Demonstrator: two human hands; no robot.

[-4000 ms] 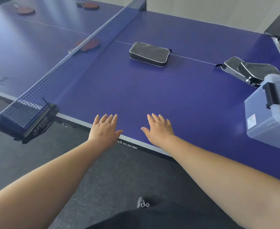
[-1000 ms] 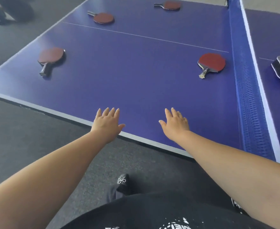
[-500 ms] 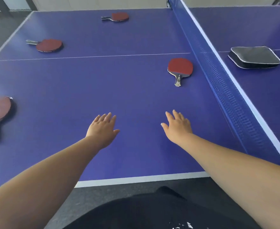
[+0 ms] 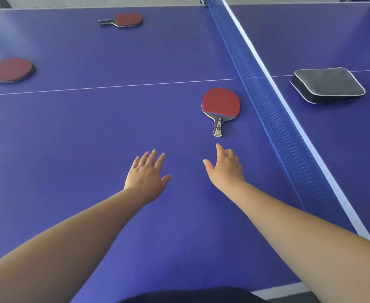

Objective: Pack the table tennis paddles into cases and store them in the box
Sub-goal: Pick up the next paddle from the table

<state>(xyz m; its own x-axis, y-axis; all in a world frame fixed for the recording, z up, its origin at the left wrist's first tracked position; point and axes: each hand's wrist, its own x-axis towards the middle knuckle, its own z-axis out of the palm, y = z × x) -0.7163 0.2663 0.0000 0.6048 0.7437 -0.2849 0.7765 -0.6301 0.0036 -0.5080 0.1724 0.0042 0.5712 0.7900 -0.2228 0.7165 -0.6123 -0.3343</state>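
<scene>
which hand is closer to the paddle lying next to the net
Right. The right hand reaches just short of the handle of the paddle; the left hand hovers farther away, off to the left.

Head camera: looking forward and down, close over the table (image 4: 74, 132), facing along the net (image 4: 264, 110).

table (image 4: 92, 132) purple-blue, thin white lines | net (image 4: 273, 119) blue mesh, white top band | paddles (image 4: 220, 103) red faces | case (image 4: 328, 84) grey top, black sides, white piping
</scene>
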